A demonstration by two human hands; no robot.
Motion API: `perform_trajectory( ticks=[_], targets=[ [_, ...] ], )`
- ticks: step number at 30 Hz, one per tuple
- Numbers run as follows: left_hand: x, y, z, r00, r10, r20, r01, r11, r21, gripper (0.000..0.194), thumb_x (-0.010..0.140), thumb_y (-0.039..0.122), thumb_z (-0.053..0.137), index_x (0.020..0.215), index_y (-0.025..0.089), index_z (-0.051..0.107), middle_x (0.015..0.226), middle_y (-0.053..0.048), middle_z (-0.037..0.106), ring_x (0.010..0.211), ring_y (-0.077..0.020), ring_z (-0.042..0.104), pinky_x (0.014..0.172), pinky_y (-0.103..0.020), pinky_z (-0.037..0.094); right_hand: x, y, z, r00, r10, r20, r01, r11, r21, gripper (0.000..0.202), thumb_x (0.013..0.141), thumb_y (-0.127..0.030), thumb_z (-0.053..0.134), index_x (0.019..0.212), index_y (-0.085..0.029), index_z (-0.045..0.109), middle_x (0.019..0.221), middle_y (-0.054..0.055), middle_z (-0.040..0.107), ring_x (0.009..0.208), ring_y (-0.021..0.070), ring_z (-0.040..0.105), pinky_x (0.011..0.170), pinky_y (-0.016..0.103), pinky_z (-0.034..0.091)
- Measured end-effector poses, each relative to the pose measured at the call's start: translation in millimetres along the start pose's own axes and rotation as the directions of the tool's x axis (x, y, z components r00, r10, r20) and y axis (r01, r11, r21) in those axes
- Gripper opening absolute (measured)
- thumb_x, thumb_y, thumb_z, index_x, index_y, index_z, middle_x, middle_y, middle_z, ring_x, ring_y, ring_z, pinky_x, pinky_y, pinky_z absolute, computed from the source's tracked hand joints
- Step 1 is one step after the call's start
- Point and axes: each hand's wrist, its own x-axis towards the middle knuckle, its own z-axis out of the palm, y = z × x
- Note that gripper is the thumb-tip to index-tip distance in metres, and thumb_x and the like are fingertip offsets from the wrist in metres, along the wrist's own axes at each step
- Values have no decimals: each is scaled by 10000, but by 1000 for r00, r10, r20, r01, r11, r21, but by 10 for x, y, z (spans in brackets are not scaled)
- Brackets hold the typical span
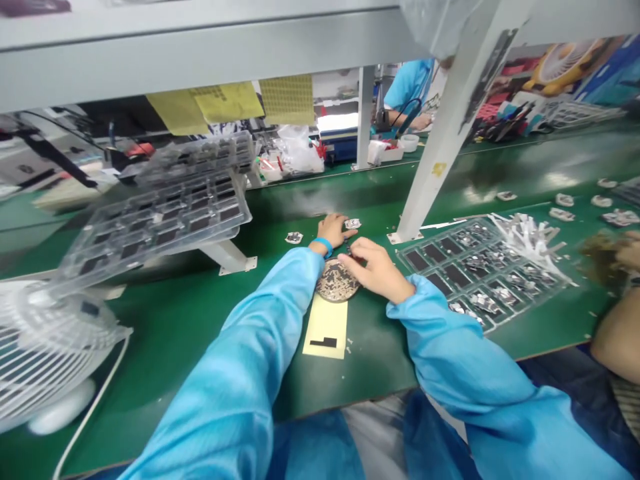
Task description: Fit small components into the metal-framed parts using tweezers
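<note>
My left hand [333,231] reaches over the green bench with a blue band on its wrist. Its fingers are apart beside a small silvery part [353,224], and I cannot tell whether they touch it. Close by on its left lies another small silvery part [294,237]. My right hand [379,268] is closed, thumb and fingers brought together above a round speckled disc [336,281]. Something small and dark shows at its fingertips, too small to name. Under the disc's near edge lies a yellow sheet [326,325] bearing a black strip [324,343].
A clear tray [455,275] holding several small parts stands right, beside white paper strips [530,237]. Another tray [165,217] is raised at left above a white fan [55,353]. A metal post [440,133] rises ahead. Another person's arm [620,333] is at far right.
</note>
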Motion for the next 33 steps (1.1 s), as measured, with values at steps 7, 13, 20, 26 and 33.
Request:
perform_trajectory(
  ticks=[7, 13, 20, 26, 33],
  targets=[
    [-608, -106, -277, 996, -85, 26, 87, 889, -449, 424, 861, 280, 694, 1226, 88, 596, 1122, -158, 711, 966, -197, 698, 800, -288, 534, -155, -166, 198, 847, 278, 453, -504, 690, 519, 435, 863, -588, 687, 905, -162, 608, 613, -17, 614, 524, 136, 590, 520, 269, 528],
    [-1877, -359, -736, 925, -240, 295, 363, 321, -875, 501, 692, 195, 836, 1153, 141, 646, 920, -49, 691, 728, -106, 670, 540, -165, 429, -569, -309, 403, 793, 185, 581, -529, 683, 504, 320, 870, -452, 727, 949, -156, 637, 799, 28, 681, 662, 141, 673, 613, 261, 596],
    [-2252, -201, -830, 892, -93, 443, 422, 523, -740, 372, 869, 418, 701, 1138, 160, 713, 820, -31, 675, 629, -83, 579, 553, -198, 425, -654, -215, 379, 825, 165, 540, -411, 831, 374, 220, 934, -390, 668, 944, -172, 640, 839, 41, 700, 718, 157, 684, 667, 274, 592],
    [-2370, -135, -718, 916, 1, 402, 232, 816, -530, 242, 876, 295, 653, 1076, 162, 687, 817, -32, 685, 678, -128, 594, 615, -241, 450, -661, -286, 398, 838, 151, 525, -388, 840, 378, 188, 928, -371, 683, 940, -186, 652, 854, 38, 707, 745, 164, 692, 700, 282, 596],
    [-2403, -158, -704, 936, 8, 351, 117, 936, -333, 282, 881, 241, 591, 1120, 212, 739, 737, 0, 681, 578, -114, 505, 550, -228, 369, -589, -386, 292, 894, 150, 422, -372, 775, 511, 153, 939, -330, 678, 930, -184, 632, 890, 65, 715, 797, 186, 718, 742, 318, 622]
  ],
)
